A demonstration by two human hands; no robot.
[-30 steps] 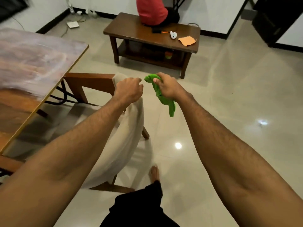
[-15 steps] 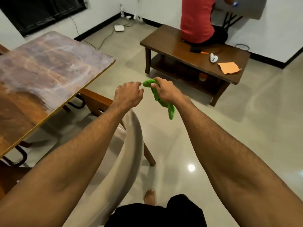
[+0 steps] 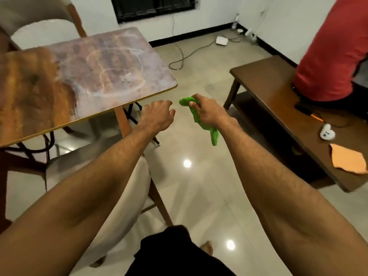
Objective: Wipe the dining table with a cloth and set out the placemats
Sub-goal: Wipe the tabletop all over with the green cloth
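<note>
My right hand (image 3: 207, 111) grips a bunched green cloth (image 3: 201, 120), whose loose end hangs down below the wrist over the floor. My left hand (image 3: 157, 115) hovers just left of it, fingers loosely curled and holding nothing. The dining table (image 3: 83, 76), with a marbled brown and purple top showing faint wipe streaks, stands to the left, its near right corner close to my left hand. No placemats are on the table.
A beige chair (image 3: 127, 196) stands under my left arm, another chair (image 3: 39, 12) behind the table. At right is a low wooden table (image 3: 274, 90) with a person in red seated on it, an orange cloth (image 3: 346, 158) and a small white object (image 3: 326, 132). A cable (image 3: 185, 54) lies on the tiled floor.
The view has swung left, bringing the dining table more into sight. My left hand has let go of the chair back and hangs free; my right hand keeps the green cloth.
</note>
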